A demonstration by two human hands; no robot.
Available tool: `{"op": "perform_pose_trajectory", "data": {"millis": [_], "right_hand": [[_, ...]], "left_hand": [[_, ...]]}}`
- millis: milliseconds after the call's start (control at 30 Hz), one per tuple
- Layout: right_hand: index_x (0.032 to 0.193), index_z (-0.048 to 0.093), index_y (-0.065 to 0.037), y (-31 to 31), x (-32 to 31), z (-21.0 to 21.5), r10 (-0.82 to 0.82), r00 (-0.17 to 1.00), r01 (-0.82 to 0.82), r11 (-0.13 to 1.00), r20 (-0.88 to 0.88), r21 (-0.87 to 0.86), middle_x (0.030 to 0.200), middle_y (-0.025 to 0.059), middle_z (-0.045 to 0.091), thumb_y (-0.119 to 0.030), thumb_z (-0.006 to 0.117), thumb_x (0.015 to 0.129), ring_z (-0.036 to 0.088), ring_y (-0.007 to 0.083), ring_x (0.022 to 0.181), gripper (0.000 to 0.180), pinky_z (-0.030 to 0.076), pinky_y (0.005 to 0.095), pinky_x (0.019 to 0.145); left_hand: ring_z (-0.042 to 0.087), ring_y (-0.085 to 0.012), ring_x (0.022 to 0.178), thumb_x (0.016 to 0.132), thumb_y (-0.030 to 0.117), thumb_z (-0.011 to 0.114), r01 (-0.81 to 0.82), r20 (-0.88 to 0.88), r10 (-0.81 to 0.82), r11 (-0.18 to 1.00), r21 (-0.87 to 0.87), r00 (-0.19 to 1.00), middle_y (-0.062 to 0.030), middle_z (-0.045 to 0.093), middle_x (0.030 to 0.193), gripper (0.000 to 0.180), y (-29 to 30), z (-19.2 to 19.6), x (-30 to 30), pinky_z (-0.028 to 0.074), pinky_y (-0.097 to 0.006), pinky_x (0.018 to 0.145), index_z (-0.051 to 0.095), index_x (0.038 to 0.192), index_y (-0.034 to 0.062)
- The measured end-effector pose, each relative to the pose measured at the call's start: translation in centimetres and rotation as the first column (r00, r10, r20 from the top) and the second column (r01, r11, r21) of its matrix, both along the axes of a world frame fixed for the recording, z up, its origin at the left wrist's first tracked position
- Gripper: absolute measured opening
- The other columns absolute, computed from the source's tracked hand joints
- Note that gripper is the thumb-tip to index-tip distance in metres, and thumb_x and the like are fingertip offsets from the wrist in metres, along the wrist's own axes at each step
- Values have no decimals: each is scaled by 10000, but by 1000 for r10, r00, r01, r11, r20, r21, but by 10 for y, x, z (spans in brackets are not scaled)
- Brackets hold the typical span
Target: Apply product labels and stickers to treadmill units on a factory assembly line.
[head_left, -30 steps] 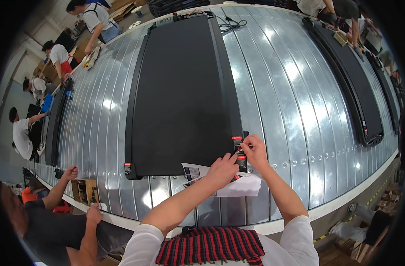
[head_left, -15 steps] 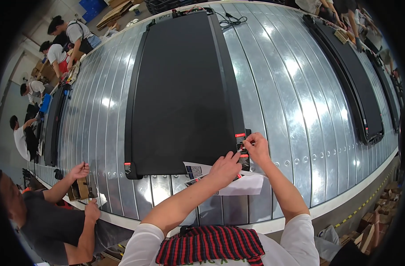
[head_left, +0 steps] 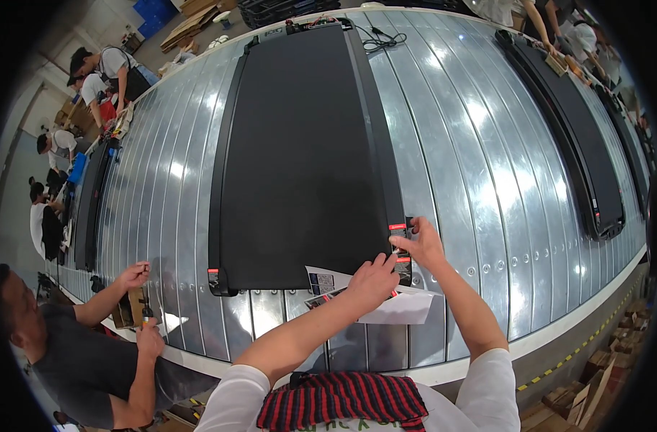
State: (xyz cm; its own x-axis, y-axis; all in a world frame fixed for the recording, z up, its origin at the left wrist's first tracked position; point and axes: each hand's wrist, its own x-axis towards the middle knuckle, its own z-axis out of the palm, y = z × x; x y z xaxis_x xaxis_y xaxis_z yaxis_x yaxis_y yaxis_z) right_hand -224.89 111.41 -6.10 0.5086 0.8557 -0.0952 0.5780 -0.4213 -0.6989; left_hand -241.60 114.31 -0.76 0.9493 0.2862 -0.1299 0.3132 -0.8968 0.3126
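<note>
Head view: the right hand (head_left: 423,243) pinches a small red-and-black label (head_left: 399,240) against the right rail of the black treadmill deck (head_left: 307,151), while the left hand (head_left: 372,279) presses flat just below it. Smoothing the label down seems the step; next calls for even pressure. White label sheets (head_left: 397,308) lie on the ribbed metal bench (head_left: 487,165); a matching label (head_left: 213,276) marks the left corner.

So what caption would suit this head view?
Both hands, left and right, press a label onto a black treadmill's side rail.
</note>
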Motion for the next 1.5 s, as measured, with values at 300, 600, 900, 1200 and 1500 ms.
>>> {"op": "perform_pose_trajectory", "data": {"millis": [300, 600, 900, 1200, 1500], "right_hand": [[1026, 484, 62, 17, 7, -32, -94, 986, 101, 994, -139, 38, 831, 197, 582, -519, 692, 593, 573, 286, 782, 754, 446, 348, 685], [952, 506, 32, -59, -11, -22, -269, 961, 264, 961, 60, 80, 737, 107, 555, -329, 698, 669, 537, 128, 732, 498, 435, 279, 623], [1063, 506, 22, -68, -208, 147, 477, 488, -209, 877, -731, 433, 958, 59, 583, -165, 572, 805, 532, 89, 846, 326, 422, 236, 744], [932, 581, 6, -86, -238, 183, 389, 583, -144, 913, -714, 381, 825, 42, 617, -121, 583, 796, 553, 64, 705, 186, 439, 209, 657], [894, 565, 8, -65, -256, 198, 416, 595, 5, 854, -688, 520, 811, 33, 609, -88, 555, 815, 540, 52, 674, 125, 429, 191, 616]], "left_hand": [[513, -246, 888, 690, 117, 514, -2, 97, 2, 1000, -1, 995, -96, 518, 996, 101, -20, -8, -51, 447, -370, 642, 557, 759, 59], [586, -180, 831, 790, 224, 584, -333, 167, 650, 573, -749, 741, -69, 606, 927, 316, -26, 73, -177, 452, -304, 721, 533, 1096, 162], [506, -135, 966, 772, 119, 613, 146, 131, 968, 101, -984, 214, -46, 554, 1052, 359, -20, 79, -268, 371, -291, 878, 501, 1099, 23], [525, -130, 940, 779, 82, 600, 316, 206, 941, 115, -942, 269, -47, 565, 1029, 318, -25, 89, -285, 399, -281, 846, 514, 1078, 18], [551, -158, 914, 755, 34, 607, 335, 191, 901, 55, -941, 389, -69, 569, 1015, 342, -37, 101, -297, 435, -312, 833, 506, 1081, 16]]}}
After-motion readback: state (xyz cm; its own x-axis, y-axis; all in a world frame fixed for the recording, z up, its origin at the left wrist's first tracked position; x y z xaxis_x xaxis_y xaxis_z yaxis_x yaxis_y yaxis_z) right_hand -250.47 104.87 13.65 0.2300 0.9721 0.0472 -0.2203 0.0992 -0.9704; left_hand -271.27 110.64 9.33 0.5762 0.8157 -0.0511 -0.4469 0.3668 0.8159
